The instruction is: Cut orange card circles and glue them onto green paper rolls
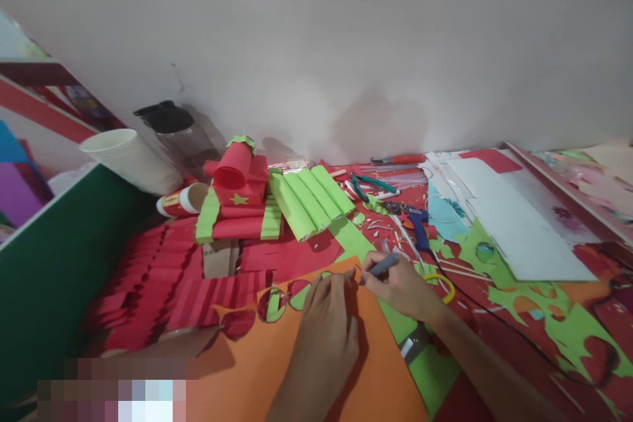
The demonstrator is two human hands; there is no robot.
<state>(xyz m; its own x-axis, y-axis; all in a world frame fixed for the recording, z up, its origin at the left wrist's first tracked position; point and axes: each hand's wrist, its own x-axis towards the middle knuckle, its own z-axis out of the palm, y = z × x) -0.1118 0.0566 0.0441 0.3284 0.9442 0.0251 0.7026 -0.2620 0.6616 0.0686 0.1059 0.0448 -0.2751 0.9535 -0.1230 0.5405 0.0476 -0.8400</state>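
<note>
Orange paper (pixel 257 376) lies before me, with round holes cut along its far edge. My left hand (pixel 329 330) rests on it beside the holes, its fingers bent and close together. The fingertips press down near a short dark curved line, and whatever is beneath them is hidden. Between the fingers of my right hand (pixel 400 287) is a thick grey pen (pixel 384 265), its tip end low at the paper's far edge. Beneath the orange sheet, a strip of green paper (pixel 430 369) shows, with scissors (pixel 414 343) partly on it, near my right forearm.
Ahead stand a red paper model (pixel 240 194) and green paper rolls (pixel 311 201). A glue gun (pixel 418 221), pliers (pixel 363 188) and yellow ring (pixel 442 287) lie to the right, near a cable. A cup (pixel 131 158) and jug (pixel 173 125) stand left; a white wall (pixel 306 59) rises behind.
</note>
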